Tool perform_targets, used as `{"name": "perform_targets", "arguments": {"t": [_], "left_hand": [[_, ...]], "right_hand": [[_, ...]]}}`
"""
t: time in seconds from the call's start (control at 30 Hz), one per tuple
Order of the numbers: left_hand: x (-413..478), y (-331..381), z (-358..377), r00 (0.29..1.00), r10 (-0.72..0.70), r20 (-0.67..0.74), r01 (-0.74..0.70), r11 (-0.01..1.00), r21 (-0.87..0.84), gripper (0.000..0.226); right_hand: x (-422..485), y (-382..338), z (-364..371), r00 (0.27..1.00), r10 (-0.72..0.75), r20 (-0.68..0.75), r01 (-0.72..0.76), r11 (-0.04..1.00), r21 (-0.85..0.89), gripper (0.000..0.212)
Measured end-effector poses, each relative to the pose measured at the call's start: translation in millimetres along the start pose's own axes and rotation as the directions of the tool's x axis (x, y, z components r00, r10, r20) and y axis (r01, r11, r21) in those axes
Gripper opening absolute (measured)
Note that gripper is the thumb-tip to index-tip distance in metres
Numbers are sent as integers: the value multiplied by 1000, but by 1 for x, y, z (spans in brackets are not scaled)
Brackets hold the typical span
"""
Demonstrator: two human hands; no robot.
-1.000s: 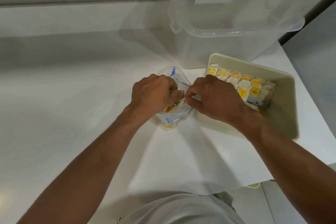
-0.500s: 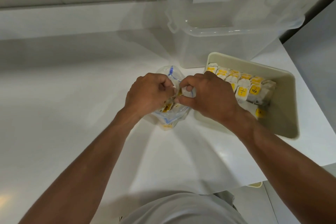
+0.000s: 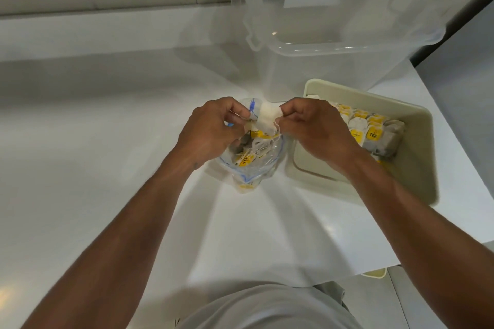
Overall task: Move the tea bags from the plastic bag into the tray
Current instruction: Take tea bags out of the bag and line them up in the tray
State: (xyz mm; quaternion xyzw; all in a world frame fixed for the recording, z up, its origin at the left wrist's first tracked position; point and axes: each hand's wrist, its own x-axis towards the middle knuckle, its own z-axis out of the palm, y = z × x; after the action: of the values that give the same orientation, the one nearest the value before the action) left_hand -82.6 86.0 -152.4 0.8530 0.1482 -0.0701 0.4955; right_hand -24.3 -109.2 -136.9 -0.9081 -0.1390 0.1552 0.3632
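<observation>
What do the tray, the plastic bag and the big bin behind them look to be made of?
The tray: opaque cream with smooth, stiff walls and a rounded rim, so likely moulded plastic with a matte finish.
The plastic bag: thin, clear, crinkled film with a blue zip line, so soft plastic.
The bin: see-through and rigid, with glossy highlights on the rim, so probably hard clear plastic.

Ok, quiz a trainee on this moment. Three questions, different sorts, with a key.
1. True or false: the tray holds no tea bags yet.
2. Above the plastic bag, the right hand pinches: A a tea bag, B a spoon, C a lid.
3. Fill in: the yellow tags read ____.
Key: 1 false; 2 A; 3 TEA.
</observation>
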Motion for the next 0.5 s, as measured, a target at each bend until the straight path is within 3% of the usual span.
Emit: {"name": "perform_targets", "arguments": {"t": [0.1, 0.2, 0.4, 0.5], "left_hand": [[-2, 6, 1, 996, 1, 92, 9, 994, -112, 27], [-6, 14, 2, 979, 36, 200, 12, 972, -235, 25], [-10, 16, 8, 948, 28, 316, 34, 981, -189, 49], [-12, 14, 12, 939, 45, 341, 23, 980, -195, 41]], "right_hand": [[0, -3, -6, 999, 44, -3, -43, 980, 193, 5], [0, -5, -9, 998, 56, 1, -54, 958, 281, 4], [-1, -10, -10, 996, 86, 4, -80, 909, 408, 9], [-1, -9, -8, 995, 93, 34, -97, 874, 476, 14]]}}
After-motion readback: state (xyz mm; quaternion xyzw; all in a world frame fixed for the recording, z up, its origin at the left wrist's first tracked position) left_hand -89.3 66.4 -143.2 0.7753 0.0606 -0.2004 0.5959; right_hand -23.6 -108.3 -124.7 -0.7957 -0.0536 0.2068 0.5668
